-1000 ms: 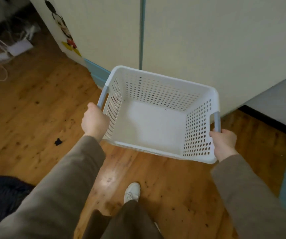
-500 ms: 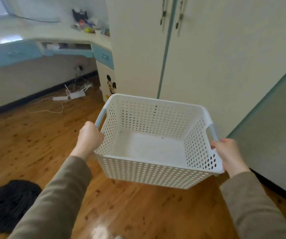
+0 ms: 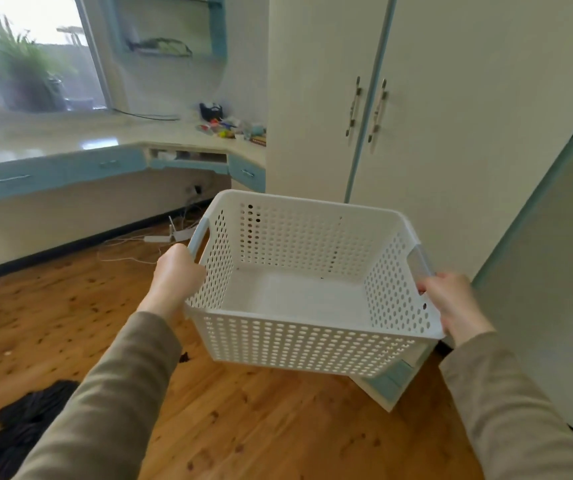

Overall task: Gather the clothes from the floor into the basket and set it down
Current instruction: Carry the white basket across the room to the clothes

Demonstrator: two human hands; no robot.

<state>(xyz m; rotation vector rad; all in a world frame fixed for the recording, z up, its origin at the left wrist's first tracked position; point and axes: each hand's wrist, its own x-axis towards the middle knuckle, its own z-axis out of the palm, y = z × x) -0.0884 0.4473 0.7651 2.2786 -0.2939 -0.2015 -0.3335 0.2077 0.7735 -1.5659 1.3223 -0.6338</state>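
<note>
- Basket [image 3: 309, 344]: white, perforated, empty; held in the air above the wooden floor [image 3: 243, 427], between both hands, in front of the wardrobe [image 3: 451, 150].
- Left hand [image 3: 177, 277]: closed in a fist around the blue-grey handle on the basket's left side.
- Right hand [image 3: 451, 303]: fingers wrapped around the matching handle on the basket's right side.
- Dark clothes [image 3: 18, 427]: lying in a heap on the floor at lower left, well apart from the basket and below the left sleeve.
- Small dark scrap [image 3: 184, 357]: on the floor, just below the basket's near left corner.
- Table [image 3: 70, 140]: along the far wall under the window.
</note>
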